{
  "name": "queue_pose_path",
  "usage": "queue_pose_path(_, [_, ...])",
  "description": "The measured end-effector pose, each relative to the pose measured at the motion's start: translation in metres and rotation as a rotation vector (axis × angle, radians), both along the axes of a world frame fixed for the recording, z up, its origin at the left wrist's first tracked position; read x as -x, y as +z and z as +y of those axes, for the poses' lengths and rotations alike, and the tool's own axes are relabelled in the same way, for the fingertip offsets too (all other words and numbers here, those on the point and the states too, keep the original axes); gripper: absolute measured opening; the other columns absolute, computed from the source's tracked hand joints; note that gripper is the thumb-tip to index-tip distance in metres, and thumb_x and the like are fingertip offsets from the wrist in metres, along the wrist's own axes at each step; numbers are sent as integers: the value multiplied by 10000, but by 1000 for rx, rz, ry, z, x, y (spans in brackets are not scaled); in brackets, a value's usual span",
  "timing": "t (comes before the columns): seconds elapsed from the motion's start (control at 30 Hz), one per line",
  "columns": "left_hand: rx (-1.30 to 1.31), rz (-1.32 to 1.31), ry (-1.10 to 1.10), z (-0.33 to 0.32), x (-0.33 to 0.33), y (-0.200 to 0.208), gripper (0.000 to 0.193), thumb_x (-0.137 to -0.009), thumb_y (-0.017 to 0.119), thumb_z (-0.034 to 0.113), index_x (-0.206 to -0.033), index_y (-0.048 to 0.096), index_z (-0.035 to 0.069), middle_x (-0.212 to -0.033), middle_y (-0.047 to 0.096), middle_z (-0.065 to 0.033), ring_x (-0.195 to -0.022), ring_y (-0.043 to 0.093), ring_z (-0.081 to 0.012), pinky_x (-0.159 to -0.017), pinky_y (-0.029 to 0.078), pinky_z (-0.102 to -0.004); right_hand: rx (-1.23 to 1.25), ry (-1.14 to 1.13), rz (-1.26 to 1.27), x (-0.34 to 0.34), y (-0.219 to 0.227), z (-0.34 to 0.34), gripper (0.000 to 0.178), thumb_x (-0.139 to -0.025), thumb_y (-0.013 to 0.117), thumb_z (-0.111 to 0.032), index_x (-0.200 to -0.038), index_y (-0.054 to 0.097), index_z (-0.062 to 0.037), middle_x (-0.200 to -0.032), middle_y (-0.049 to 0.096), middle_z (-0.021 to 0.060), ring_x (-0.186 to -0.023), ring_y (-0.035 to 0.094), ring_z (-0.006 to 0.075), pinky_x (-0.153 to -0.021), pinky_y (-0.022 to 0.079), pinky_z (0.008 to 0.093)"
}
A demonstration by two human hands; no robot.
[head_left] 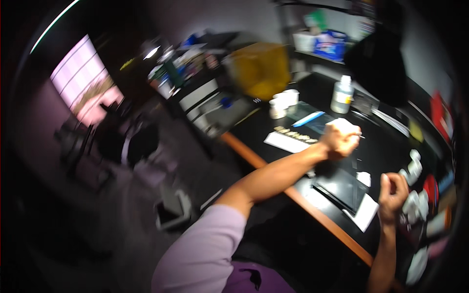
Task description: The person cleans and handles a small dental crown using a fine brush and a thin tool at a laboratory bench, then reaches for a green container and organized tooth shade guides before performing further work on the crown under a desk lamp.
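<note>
My left hand (pixel 341 139) is closed in a pinch above the black tabletop, with a thin tip poking out beside the fingers, too blurred to name. Lower and to the right, my right hand (pixel 393 195) has its fingers curled together; whatever they hold is hidden. Left of my left hand lies a white paper strip (pixel 287 144), with a row of small pale pieces (pixel 295 135) along it. A blue pen-like stick (pixel 309 119) rests behind them. Between my hands and the table edge are a dark flat slab (pixel 342 188), a white sheet (pixel 366 213) and a small white lump (pixel 363 178).
A clear bottle with a white cap (pixel 343 96) and white jars (pixel 283 103) stand farther back. Beyond is a yellow bag (pixel 261 71). A dark hood-like shape (pixel 378 66) hangs at the back right. White plastic items (pixel 415 205) crowd the right side. The table has an orange-brown edge (pixel 322 212).
</note>
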State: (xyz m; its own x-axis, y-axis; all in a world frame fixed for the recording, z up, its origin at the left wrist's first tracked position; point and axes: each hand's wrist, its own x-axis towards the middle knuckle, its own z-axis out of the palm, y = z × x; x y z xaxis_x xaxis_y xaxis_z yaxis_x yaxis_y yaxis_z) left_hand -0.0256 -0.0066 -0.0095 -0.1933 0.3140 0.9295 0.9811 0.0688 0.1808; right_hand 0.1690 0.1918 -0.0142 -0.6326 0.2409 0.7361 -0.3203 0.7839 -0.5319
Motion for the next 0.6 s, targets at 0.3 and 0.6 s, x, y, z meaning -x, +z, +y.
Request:
queue_pose_path(0.3, [-91,-189,-1,6,-3,-9,157,-731,750,214,-653,673,101,-562,645,-67,-507,670,-234,-530,537,-343,-173,111,-187,-15,-12,-26,35,-951,644,21,-918,640,13,-861,572,60,-794,539,156,-740,450,294])
queue_pose_path(0.6, [193,-4,124,-15,-4,22,170,-936,636,124,-782,664,56,-589,560,-99,-479,557,-199,-476,426,-331,-122,49,-93,1,12,-33,113,-809,787,13,-884,703,-5,-875,667,122,-831,655,261,-771,525,357])
